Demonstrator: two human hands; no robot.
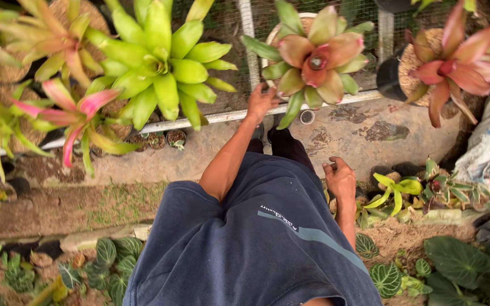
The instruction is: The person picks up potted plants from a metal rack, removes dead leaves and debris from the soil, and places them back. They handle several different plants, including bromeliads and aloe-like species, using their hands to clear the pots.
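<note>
The left hand [261, 102] is reaching with loose, empty fingers to the potted pink-green bromeliad [312, 56] on the rail [222, 116]; the right hand [341, 178] is hanging half-curled, holding nothing. The leaves are looking stiff and snappable, so gripping the pot rim seems safest

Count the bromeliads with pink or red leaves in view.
4. One potted bromeliad just beyond the left hand, one at the right edge, one pink-tipped at top left, one pink at left. Others may be hidden beyond the frame.

Left hand [260, 102] touches pink bromeliad [313, 56] – right hand [341, 178] loose.
</note>
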